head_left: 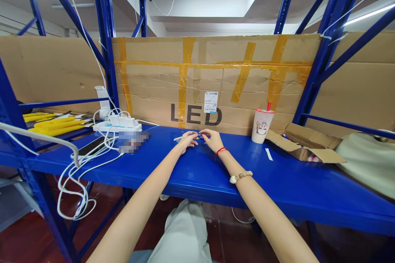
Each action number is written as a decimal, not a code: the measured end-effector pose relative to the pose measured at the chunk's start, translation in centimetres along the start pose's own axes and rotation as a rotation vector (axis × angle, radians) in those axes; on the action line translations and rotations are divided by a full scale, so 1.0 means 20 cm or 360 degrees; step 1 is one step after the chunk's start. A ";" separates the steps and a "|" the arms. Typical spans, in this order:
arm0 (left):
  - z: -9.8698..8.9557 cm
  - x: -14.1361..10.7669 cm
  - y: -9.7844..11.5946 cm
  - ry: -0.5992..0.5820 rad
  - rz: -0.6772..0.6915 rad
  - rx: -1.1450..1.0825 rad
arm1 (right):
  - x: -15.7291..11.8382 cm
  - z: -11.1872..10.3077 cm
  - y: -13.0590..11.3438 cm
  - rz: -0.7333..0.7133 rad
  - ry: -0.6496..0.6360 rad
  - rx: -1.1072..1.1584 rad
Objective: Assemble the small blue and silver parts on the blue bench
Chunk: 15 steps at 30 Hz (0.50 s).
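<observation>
At the middle of the blue tabletop (216, 172), my left hand (187, 140) and my right hand (212, 139) meet with their fingertips nearly touching. A small piece (199, 135), dark with a light part, shows between them; it is too small to name. My right thumb and forefinger are pinched at it, and the curled fingers of my left hand close on its other side. A thin whitish stick-like thing (177, 139) lies just left of my left hand, partly hidden by it.
A paper cup with a red straw (262, 127) and an open cardboard box (304, 144) stand right, by a pale cloth (368, 160). Left are a power strip (119, 126), tangled white cables (78, 181), a phone (92, 146) and yellow-handled tools (58, 125). Cardboard (148, 86) walls the back.
</observation>
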<state>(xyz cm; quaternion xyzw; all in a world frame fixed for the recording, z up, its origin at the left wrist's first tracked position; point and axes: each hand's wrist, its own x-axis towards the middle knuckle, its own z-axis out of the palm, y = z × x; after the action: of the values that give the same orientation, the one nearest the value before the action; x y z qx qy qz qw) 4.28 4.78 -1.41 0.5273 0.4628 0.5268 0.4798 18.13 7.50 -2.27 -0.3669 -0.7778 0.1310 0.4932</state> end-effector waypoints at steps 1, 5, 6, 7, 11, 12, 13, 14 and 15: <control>0.00 0.00 0.00 0.0007 -0.0009 -0.0012 | 0.00 0.00 0.00 0.0016 -0.0012 -0.0002; 0.00 -0.01 0.00 -0.0071 -0.0017 -0.0082 | 0.00 0.00 0.01 0.0034 -0.0024 0.0020; 0.00 -0.01 0.00 -0.0079 -0.0020 -0.0102 | 0.00 0.00 0.00 0.0032 -0.0019 0.0012; 0.00 -0.01 0.00 -0.0069 -0.0025 -0.0126 | 0.00 0.00 0.00 0.0032 -0.0012 -0.0001; 0.00 0.00 0.01 0.0006 -0.0038 -0.0188 | -0.01 -0.01 -0.02 0.0054 0.0011 -0.0070; 0.00 0.00 0.01 0.0012 -0.0036 -0.0167 | -0.01 -0.01 -0.02 0.0053 0.0001 -0.0091; 0.00 0.00 0.01 0.0018 -0.0022 -0.0125 | -0.01 -0.02 -0.03 0.0050 -0.0012 -0.0114; 0.00 0.01 0.00 0.0025 0.0009 -0.0065 | -0.01 -0.02 -0.04 0.0044 -0.0028 -0.0137; 0.00 0.01 -0.01 0.0038 0.0059 0.0004 | -0.02 -0.02 -0.05 0.0036 -0.0047 -0.0160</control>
<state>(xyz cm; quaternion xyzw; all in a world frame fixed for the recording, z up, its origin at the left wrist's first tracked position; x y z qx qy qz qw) 4.32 5.03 -1.50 0.5301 0.4593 0.5413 0.4637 18.23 6.53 -1.79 -0.3980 -0.7865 0.1026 0.4610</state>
